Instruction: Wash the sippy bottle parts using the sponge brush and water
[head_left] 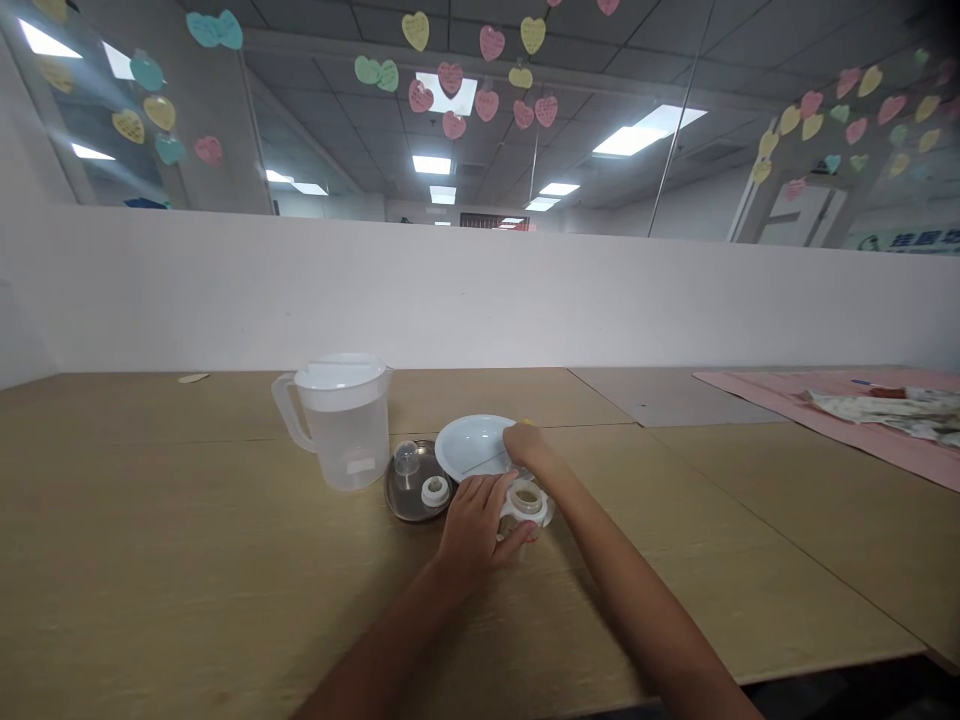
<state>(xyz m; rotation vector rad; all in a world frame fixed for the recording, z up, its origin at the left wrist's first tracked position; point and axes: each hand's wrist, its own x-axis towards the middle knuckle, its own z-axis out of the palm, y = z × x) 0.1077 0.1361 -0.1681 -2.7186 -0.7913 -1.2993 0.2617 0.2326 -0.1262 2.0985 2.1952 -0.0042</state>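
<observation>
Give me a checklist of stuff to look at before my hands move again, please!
1. Left hand holding the bottle: ok, it is curled against the bottle's side.
2. Bottle upright: ok, its mouth points up.
3. Both hands away from the white dish: not ok, the right hand is at its right side.
4. What the right hand's grip has: cannot tell, its fingertips are hidden.
5. Lid on the pitcher: ok, it sits on top.
6. Clear cap and white ring on the metal tray: ok, both are there.
</observation>
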